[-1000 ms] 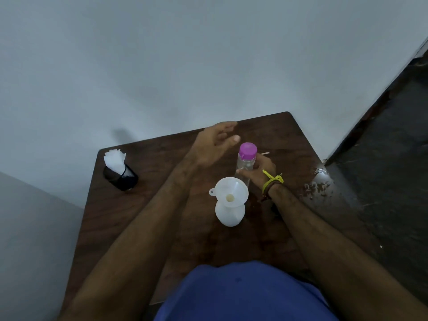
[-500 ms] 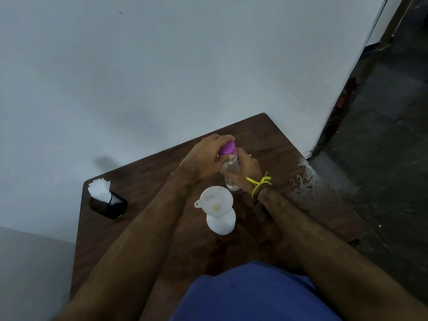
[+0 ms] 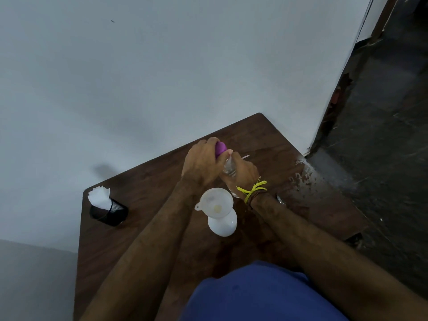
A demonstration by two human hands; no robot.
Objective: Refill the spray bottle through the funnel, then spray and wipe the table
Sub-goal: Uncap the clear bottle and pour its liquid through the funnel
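Left hand [image 3: 201, 163] wraps the purple cap [image 3: 220, 148] of the clear plastic bottle [image 3: 229, 168]; right hand [image 3: 243, 173] grips its body, near the dark wooden table [image 3: 143, 181]'s far edge.

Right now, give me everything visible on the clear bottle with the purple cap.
The clear bottle is small, see-through, plastic by its look, topped with a purple cap. It stands roughly upright over the brown table, just behind the white funnel. The left hand wraps the cap in its grip; the right hand holds the body. Whether its base touches the table is hidden, and its fill level cannot be told.
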